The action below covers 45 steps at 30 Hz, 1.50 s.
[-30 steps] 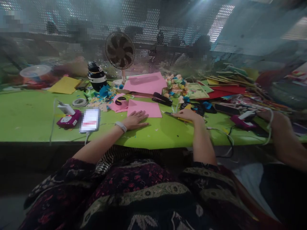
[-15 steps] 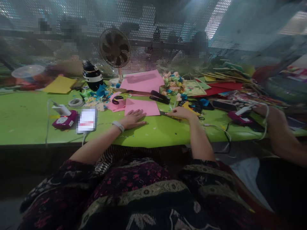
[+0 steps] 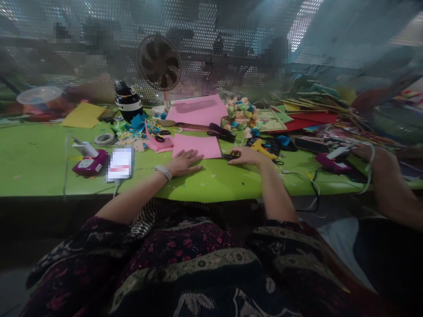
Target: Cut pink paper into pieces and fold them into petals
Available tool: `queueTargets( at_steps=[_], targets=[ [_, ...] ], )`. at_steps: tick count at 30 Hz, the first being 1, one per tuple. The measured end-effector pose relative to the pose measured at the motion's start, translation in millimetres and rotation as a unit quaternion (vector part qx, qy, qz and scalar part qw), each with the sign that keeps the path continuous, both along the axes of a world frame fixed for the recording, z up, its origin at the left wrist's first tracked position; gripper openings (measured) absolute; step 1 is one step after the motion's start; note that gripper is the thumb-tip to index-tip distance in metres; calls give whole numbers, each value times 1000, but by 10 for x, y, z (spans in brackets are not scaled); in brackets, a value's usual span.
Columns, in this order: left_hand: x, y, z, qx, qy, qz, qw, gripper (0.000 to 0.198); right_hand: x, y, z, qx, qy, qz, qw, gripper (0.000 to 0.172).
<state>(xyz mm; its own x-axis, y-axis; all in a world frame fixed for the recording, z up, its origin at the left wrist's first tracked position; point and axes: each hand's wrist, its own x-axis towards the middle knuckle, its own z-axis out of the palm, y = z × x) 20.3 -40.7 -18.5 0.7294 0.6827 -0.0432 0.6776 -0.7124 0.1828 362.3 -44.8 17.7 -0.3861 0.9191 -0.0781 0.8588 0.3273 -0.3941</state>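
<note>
My left hand [image 3: 184, 162] lies flat, fingers spread, on the near edge of a pink paper sheet [image 3: 198, 146] on the green table [image 3: 39, 163]. Just right of that sheet my right hand [image 3: 246, 156] rests on the table, its fingers closed around a small dark and yellow tool [image 3: 231, 155], seemingly a utility knife. A yellow-handled tool [image 3: 263, 149] lies just beyond that hand.
A phone [image 3: 119, 164] and a magenta device [image 3: 88, 164] lie at left. Scissors [image 3: 160, 136], paper scraps, a black stapler [image 3: 221, 132], a larger pink sheet [image 3: 197, 110] and a small fan [image 3: 160, 66] stand behind. Coloured paper piles fill the right. Another person's arm [image 3: 386, 185] rests at right.
My right hand has slid left toward the pink sheet with the tool in it. My left hand has stayed flat on the sheet.
</note>
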Motion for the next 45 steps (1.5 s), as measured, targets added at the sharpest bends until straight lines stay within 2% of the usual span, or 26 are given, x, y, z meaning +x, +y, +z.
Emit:
queueTargets(
  at_steps=[3,7,14,18,25,33,40,45],
  targets=[
    [17,16,14,19,-12,-8,1000,81,28,39,-17,32,-4,26,999,46],
    [87,37,43,13,-26,-44,999,97,49,41,-65,89,-32,49,994,38],
    [132,85,1,-14,3,-76,997,88,13,-129,-311,169,-25,0,985,39],
    [124,117,-25,-9,3,-74,997,89,11,-162,-376,176,-30,-5,984,38],
    [125,85,32,-13,5,-76,997,90,63,-291,-356,181,-33,-2,983,37],
    [132,66,16,-5,-15,-69,997,90,-255,-285,-230,174,-49,-30,983,30],
    [147,70,14,-15,-12,-61,998,90,-245,-427,-213,181,-34,-28,982,25],
    [153,41,37,-15,-20,-53,998,98,-374,-411,-205,174,-43,-40,983,27]
  ],
)
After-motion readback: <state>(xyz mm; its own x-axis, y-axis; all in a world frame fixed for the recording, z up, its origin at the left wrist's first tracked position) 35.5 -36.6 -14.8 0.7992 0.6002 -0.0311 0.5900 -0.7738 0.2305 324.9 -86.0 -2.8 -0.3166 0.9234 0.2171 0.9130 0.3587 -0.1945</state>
